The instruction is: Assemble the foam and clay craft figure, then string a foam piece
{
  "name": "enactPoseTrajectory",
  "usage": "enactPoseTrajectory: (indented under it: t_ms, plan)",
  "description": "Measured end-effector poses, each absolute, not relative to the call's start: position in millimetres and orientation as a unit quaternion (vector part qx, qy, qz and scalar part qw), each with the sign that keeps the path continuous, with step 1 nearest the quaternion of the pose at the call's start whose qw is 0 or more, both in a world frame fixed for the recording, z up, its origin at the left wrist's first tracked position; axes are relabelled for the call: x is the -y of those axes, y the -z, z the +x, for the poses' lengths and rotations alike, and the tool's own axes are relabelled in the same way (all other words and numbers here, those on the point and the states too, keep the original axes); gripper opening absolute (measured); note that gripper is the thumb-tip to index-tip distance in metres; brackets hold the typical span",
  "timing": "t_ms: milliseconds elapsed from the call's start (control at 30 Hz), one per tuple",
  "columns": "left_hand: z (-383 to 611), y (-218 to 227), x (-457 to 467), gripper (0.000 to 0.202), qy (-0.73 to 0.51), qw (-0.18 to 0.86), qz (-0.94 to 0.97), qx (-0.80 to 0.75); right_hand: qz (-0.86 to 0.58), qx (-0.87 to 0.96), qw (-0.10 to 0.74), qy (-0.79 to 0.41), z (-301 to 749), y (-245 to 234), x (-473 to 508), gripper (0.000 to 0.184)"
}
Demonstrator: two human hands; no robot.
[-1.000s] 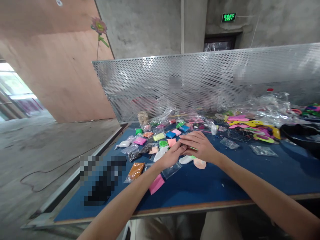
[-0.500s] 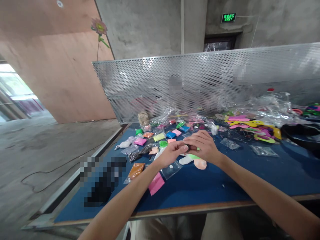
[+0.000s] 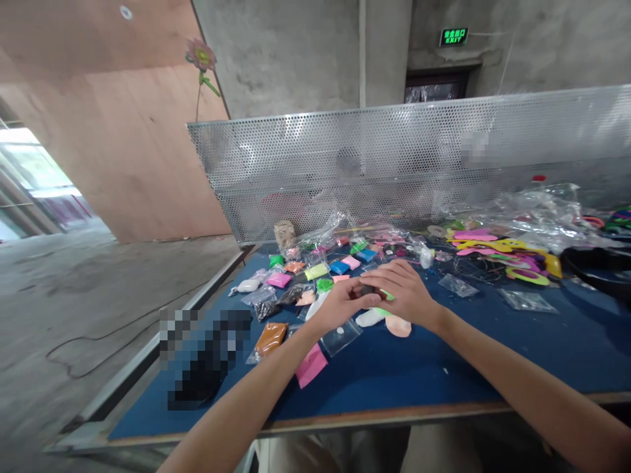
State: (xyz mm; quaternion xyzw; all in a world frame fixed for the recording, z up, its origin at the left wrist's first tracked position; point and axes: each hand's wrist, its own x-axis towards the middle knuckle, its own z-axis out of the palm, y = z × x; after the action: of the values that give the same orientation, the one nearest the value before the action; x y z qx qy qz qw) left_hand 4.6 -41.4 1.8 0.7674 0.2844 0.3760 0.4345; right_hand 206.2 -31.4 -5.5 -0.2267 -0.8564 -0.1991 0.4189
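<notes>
My left hand (image 3: 344, 303) and my right hand (image 3: 405, 294) meet above the blue table. Between their fingertips sits a small dark lump (image 3: 367, 289), mostly covered, so its shape is unclear. Both hands are closed around it. Just below them lie a flat white piece (image 3: 369, 318) and a peach-coloured piece (image 3: 398, 326), with some light green showing beside them. Near my left wrist is a clear zip bag (image 3: 342, 337) with a small white bit on it. A bright pink packet (image 3: 311, 366) rests by my left forearm.
Several coloured packets, including an orange-brown packet (image 3: 271, 339) and a yellow packet (image 3: 316, 270), lie to the left. Cut-out coloured shapes (image 3: 503, 246) are heaped at right. A perforated metal panel (image 3: 315, 157) stands along the back of the table (image 3: 404, 381).
The view has shifted slightly, moving the scene a little to the right. My left thumb has moved right, and the fingers still meet around the dark lump.
</notes>
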Motion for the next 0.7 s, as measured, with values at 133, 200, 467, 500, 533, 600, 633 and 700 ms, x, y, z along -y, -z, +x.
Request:
enactPoseTrajectory:
  t_ms: [133,200,467,500,533,600,633,700]
  plan:
    - [2.7,-1.2,39.1,0.036,-0.370,0.396,0.791,-0.284,-0.216,0.878,0.393,0.167,213.6,0.1,30.2,0.050]
    - [1.4,-2.6,37.9,0.035,-0.359,0.378,0.807,-0.279,-0.203,0.889,0.382,0.148,218.6,-1.5,28.7,0.045]
    - [-7.4,-11.2,40.4,0.041,-0.301,0.278,0.872,-0.267,-0.192,0.897,0.385,0.101,225.6,-1.9,23.0,0.034]
    - [-7.9,-11.3,41.1,0.043,-0.294,0.278,0.875,-0.263,-0.187,0.897,0.388,0.095,224.6,-1.3,22.6,0.034]
    - [-8.2,-11.3,41.8,0.043,-0.287,0.280,0.879,-0.260,-0.184,0.897,0.392,0.090,223.4,-0.7,22.3,0.035]
    - [-8.0,-11.3,43.1,0.041,-0.270,0.283,0.884,-0.256,-0.178,0.894,0.403,0.082,220.4,0.4,22.4,0.034]
    - [-7.6,-11.6,43.7,0.040,-0.264,0.284,0.886,-0.254,-0.175,0.893,0.407,0.080,218.7,0.7,22.9,0.033]
    - [-6.8,-12.6,44.6,0.040,-0.257,0.283,0.890,-0.248,-0.168,0.893,0.410,0.074,215.4,0.6,24.9,0.029]
